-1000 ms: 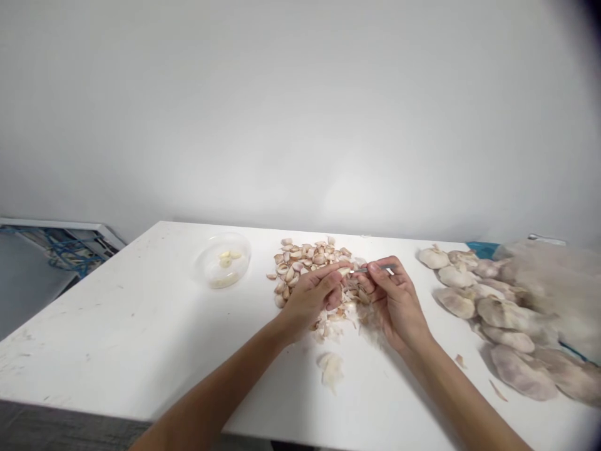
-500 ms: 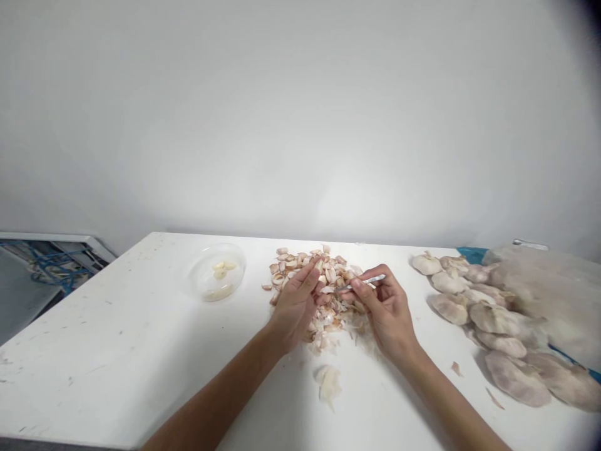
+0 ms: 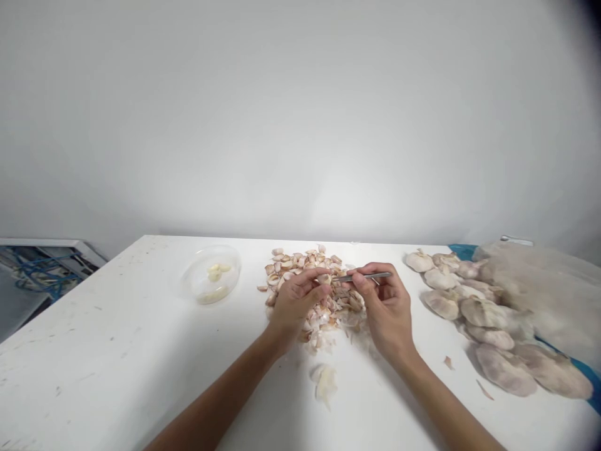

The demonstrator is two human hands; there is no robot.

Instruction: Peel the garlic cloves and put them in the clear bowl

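Between the thumb and fingers of my left hand (image 3: 300, 302) is a garlic clove (image 3: 325, 280), partly covered by the fingertips. My right hand (image 3: 384, 307) grips a slim metal tool (image 3: 370, 275), its tip pointing left and meeting the clove; I cannot tell what kind of tool it is. Beneath both hands lies a heap of unpeeled garlic cloves (image 3: 287, 263), with loose papery skins (image 3: 322, 340) toward the front. Left of the heap, a clear round bowl (image 3: 233, 254) holds several pale peeled cloves (image 3: 215, 273).
Whole garlic bulbs (image 3: 488, 313) lie at the right beside a translucent plastic bag (image 3: 549, 288) with blue parts. A piece of garlic skin (image 3: 325, 383) rests near the front of the white table (image 3: 117, 338). Behind stands a wall; blue cables (image 3: 42, 272) show at far left.
My hands have come closer together and the tool has tilted nearer to level, its tip now at the clove. The whole view has shifted slightly, the bulbs appearing farther left.
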